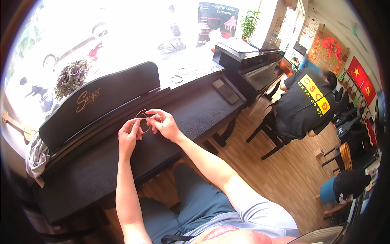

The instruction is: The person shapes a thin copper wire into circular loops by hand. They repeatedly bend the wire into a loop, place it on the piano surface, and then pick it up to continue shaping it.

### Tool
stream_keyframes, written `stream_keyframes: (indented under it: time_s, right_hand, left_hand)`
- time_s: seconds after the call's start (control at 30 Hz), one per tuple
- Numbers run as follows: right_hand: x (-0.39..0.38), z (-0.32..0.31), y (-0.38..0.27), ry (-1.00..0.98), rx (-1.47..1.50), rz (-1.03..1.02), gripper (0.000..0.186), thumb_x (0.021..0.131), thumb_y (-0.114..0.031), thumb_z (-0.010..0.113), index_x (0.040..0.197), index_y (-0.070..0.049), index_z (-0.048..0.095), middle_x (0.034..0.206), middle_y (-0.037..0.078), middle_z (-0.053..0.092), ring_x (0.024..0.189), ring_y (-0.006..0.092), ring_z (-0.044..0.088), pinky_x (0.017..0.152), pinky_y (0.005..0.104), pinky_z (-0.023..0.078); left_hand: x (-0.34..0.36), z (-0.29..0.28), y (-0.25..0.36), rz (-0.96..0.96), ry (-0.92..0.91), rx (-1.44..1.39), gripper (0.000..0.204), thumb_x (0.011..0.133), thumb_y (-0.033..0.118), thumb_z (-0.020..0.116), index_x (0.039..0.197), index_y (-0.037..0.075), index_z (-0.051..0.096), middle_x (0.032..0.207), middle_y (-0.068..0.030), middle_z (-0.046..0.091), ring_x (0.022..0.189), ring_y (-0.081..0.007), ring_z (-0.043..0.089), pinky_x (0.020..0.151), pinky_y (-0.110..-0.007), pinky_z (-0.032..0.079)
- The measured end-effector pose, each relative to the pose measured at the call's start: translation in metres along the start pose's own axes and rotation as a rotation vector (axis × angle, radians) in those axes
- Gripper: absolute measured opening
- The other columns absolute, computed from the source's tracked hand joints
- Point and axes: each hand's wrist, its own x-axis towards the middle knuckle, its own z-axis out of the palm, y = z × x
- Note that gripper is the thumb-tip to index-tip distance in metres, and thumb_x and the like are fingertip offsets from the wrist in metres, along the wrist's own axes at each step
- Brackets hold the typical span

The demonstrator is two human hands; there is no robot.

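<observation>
Thin brown strand [143,118] held in loops over the black piano [191,110]

Step in hand, as judged: handling and shaping the strand at the fingertips. Both hands take part, close together in front of the wearer, above the piano's broad, flat dark surface.

Left hand [129,134]: thumb and fingers brought together, pinching the strand at its left side; other fingers curled. Right hand [162,123]: thumb and index finger likewise pinching the strand, just right of the left fingertips, remaining fingers bent. Exact contact points are too small to tell.

Next move, by judgement: calls for a light, steady pinch on both sides, with one set of fingertips giving way a little at a time, so the loops do not spring open or slip.

The strand: slender, brown to copper in tone, apparently springy. One arc rises above the fingertips, another curve hangs below, between the hands, and a bit bows out near the right fingers. Whether it is wire, cord or string cannot be told; nor can its ends be made out.

Round about: a dark ring [176,82] lies beyond the hands, on the bright ledge behind the piano. A flat dark panel-like object [226,91] rests toward the piano's right end. A grey cloth [37,156] hangs at its left end. A person in a black shirt [298,110] sits well apart, to the right.
</observation>
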Motion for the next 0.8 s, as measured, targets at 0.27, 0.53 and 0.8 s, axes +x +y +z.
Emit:
stream_keyframes:
  time_s: [0.27,0.53,0.8]
  right_hand:
    - [-0.009,0.016,-0.019,0.051,-0.322,-0.03,0.021,0.096,-0.015,0.068,0.113,-0.002,0.073,0.088,0.002,0.074,0.062,0.0053,0.06,0.052,0.0223,0.049]
    - [0.006,0.001,-0.013,-0.115,-0.139,0.083,0.02,0.099,-0.015,0.065,0.111,0.0,0.071,0.078,0.001,0.066,0.055,0.0044,0.055,0.046,0.0206,0.043]
    - [0.005,0.0,-0.013,-0.081,-0.082,0.111,0.023,0.1,-0.017,0.066,0.111,0.002,0.071,0.076,0.001,0.063,0.054,0.0052,0.054,0.047,0.0212,0.044]
  left_hand:
    - [0.003,0.0,-0.007,0.015,0.074,0.034,0.016,0.099,0.014,0.066,0.108,0.001,0.07,0.073,-0.0015,0.065,0.056,-0.0056,0.055,0.051,-0.02,0.044]
    - [0.003,0.011,-0.005,0.129,0.132,-0.001,0.019,0.096,0.009,0.07,0.114,0.003,0.071,0.087,0.0,0.068,0.061,-0.0036,0.057,0.054,-0.019,0.047]
    - [0.005,0.008,-0.018,0.189,0.15,0.242,0.015,0.092,0.006,0.073,0.107,0.003,0.071,0.087,-0.0002,0.069,0.067,-0.0044,0.06,0.059,-0.021,0.049]
